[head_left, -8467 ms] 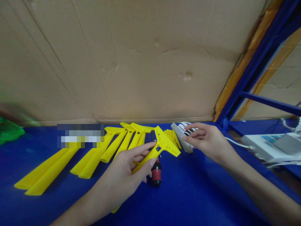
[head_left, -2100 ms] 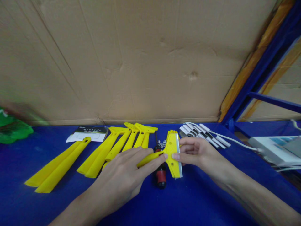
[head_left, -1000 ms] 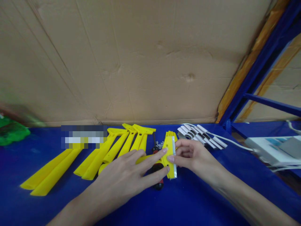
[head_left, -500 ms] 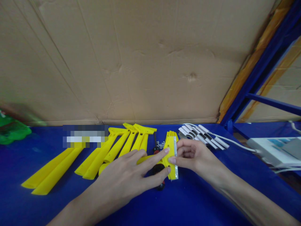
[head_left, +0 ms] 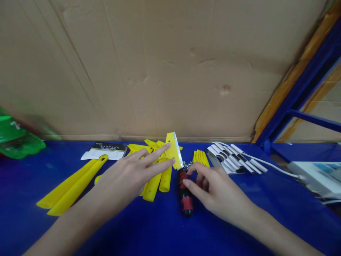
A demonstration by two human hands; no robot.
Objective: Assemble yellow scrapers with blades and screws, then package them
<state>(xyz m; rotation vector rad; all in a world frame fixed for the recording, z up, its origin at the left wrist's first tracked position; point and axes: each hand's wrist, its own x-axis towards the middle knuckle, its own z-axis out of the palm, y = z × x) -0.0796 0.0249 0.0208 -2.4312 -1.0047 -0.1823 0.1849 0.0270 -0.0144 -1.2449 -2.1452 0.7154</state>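
Note:
My left hand [head_left: 133,172] grips a yellow scraper [head_left: 172,151], two fingers lying over its head and the handle mostly hidden under the hand. A metal blade edges the head's right side. My right hand [head_left: 213,183] is at a red and black screwdriver [head_left: 185,192], thumb and index finger apart beside its handle, the other fingers curled. Whether the thumb touches it I cannot tell. Small screws [head_left: 188,164] lie just beyond those fingertips. Behind my right hand is a stack of small yellow plates [head_left: 200,157].
Several yellow scraper handles [head_left: 151,186] lie behind my left hand. At left, two yellow handles [head_left: 77,186] rest near a printed card [head_left: 103,151]. Blades in white sleeves [head_left: 237,158] lie right of the plates. A white cable leads to a white device [head_left: 317,177]. A green bottle [head_left: 20,137] is far left.
The scraper has moved left and away from me in my left hand, its head now tilted. My right hand has let go of the head and come down by the screwdriver.

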